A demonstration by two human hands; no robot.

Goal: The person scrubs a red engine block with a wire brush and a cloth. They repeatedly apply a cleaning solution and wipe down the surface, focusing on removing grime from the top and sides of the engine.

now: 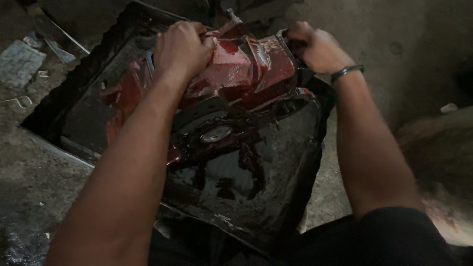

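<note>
A repair workshop, worked at floor level. Beneath the fingers (197,37) sits an oily red engine casing (231,74) in a dented black metal drip tray (276,197) pooled with dark oil. Beyond and beside the fingers spreads bare, stained concrete floor (29,177) with scattered scraps (19,61).

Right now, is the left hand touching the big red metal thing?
Touching. The head view shows the left hand closed over the top of the red engine casing, fingers wrapped on its edge with no gap showing.
</note>
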